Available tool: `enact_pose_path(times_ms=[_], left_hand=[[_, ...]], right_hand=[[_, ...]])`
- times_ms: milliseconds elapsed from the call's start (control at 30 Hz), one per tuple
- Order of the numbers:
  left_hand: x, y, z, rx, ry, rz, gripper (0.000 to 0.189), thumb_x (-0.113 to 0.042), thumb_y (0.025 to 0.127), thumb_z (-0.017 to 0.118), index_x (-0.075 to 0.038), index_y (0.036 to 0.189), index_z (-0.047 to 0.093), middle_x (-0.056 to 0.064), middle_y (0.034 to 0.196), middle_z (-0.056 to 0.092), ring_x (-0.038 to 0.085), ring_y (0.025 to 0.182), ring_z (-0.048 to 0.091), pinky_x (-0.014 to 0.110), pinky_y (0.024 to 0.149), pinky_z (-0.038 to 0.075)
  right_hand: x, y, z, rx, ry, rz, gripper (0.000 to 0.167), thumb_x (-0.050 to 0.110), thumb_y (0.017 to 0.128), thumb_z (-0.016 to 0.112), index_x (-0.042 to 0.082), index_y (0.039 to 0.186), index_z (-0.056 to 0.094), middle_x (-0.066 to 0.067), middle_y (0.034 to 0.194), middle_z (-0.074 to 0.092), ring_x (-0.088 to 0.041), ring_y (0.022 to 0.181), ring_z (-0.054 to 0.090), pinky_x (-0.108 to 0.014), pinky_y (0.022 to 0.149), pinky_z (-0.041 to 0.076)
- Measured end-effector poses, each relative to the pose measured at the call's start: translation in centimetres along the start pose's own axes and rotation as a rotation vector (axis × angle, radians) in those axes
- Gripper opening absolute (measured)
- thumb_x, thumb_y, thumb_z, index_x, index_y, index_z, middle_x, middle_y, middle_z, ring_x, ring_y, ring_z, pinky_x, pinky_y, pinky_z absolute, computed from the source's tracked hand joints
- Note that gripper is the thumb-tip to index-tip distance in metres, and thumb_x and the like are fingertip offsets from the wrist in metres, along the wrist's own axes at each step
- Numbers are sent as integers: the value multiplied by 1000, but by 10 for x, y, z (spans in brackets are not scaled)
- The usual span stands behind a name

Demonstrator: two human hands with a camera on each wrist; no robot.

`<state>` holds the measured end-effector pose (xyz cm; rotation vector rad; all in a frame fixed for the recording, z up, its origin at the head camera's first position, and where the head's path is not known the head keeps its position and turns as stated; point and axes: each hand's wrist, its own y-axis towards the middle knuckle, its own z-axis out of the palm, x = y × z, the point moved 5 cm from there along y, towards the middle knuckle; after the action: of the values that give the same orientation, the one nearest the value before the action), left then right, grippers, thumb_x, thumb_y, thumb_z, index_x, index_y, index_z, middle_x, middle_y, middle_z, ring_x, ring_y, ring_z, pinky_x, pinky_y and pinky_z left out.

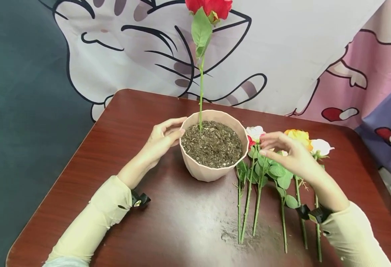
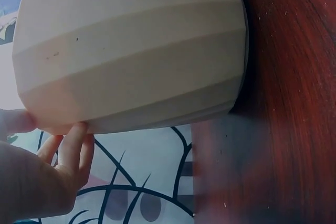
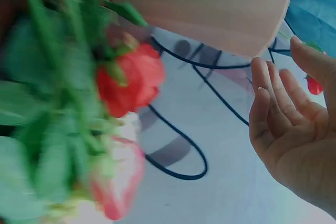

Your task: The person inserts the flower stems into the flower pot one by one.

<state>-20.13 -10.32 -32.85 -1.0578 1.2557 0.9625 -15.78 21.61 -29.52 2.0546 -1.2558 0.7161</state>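
A pale pink faceted flower pot [image 1: 209, 170] filled with dark soil [image 1: 215, 148] stands on the table. One red rose [image 1: 212, 7] rises upright from the soil near the back left rim; its bloom is partly cut off by the top edge. My left hand [image 1: 162, 139] touches the pot's left side, thumb at the rim and fingertips against the outer wall [image 2: 131, 66]. To the right of the pot, my right hand [image 1: 290, 152] hovers over the lying roses, its fingers loosely bent and holding nothing. A red bloom [image 3: 131, 80] appears beside that hand in the right wrist view.
Several cut roses lie right of the pot, stems toward me: a white bloom [image 1: 255, 132], a yellow bloom [image 1: 299, 138] and another white bloom [image 1: 321, 147]. Soil smudges mark the brown table [image 1: 168, 215] near the stem ends. A cat-print cloth [image 1: 115, 66] hangs behind.
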Motion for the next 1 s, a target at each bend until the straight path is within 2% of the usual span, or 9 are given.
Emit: enact_pose_path(times_ms=[200, 367, 500, 633, 733, 767, 900, 1000], left_hand=[[-3, 1, -6, -12, -32, -9, 42, -10, 93, 55, -13, 134, 50, 12, 125, 56, 12, 106, 56, 31, 90, 50], [-3, 2, -2, 17, -49, -3, 43, -11, 94, 55, -13, 136, 49, 12, 129, 54, 13, 108, 55, 36, 95, 47], [2, 0, -1, 30, -63, -15, 43, -11, 94, 54, -13, 136, 48, 12, 129, 54, 14, 109, 54, 39, 97, 45], [5, -2, -5, 31, -40, -31, 44, -12, 94, 54, -14, 137, 47, 11, 130, 53, 13, 109, 53, 36, 96, 46], [6, -3, -8, 31, -18, -35, 44, -13, 94, 54, -14, 138, 46, 10, 130, 52, 12, 107, 53, 32, 92, 48], [6, -3, -9, 31, -13, -33, 44, -13, 94, 54, -14, 138, 46, 10, 130, 52, 11, 107, 53, 31, 91, 48], [4, 0, -5, 49, -11, -8, 44, -12, 94, 54, -13, 138, 46, 11, 129, 52, 11, 106, 54, 28, 88, 50], [3, 2, -1, 60, -12, 6, 44, -11, 94, 54, -12, 138, 46, 12, 129, 53, 11, 106, 54, 28, 87, 50]], right_hand=[[-9, -29, 27, 110, -65, 74, 23, 13, 84, 70, 9, 106, 63, 0, 92, 68, -3, 84, 62, -21, 72, 50], [-19, -53, 47, 173, -28, 159, 25, 18, 85, 69, 6, 105, 62, -1, 93, 68, -5, 83, 63, -25, 75, 53], [-25, -70, 71, 238, 6, 201, 28, 24, 86, 68, 6, 107, 63, 4, 91, 68, -4, 81, 63, -24, 76, 53], [-23, -74, 96, 265, -58, 123, 22, 26, 85, 68, 8, 99, 66, 8, 83, 68, -1, 75, 62, -22, 71, 54], [-19, -72, 107, 250, -120, 53, 14, 22, 85, 69, 9, 89, 65, 8, 76, 68, 1, 68, 61, -21, 63, 53], [-18, -70, 109, 247, -130, 53, 13, 21, 85, 69, 10, 87, 65, 8, 74, 67, 1, 65, 60, -20, 61, 52], [-21, -64, 111, 227, -226, 118, 15, 22, 84, 70, 13, 74, 64, 10, 60, 62, 3, 53, 55, -18, 52, 47], [-25, -58, 111, 250, -334, 191, 25, 26, 83, 71, 15, 62, 64, 11, 48, 55, 2, 43, 48, -21, 49, 45]])
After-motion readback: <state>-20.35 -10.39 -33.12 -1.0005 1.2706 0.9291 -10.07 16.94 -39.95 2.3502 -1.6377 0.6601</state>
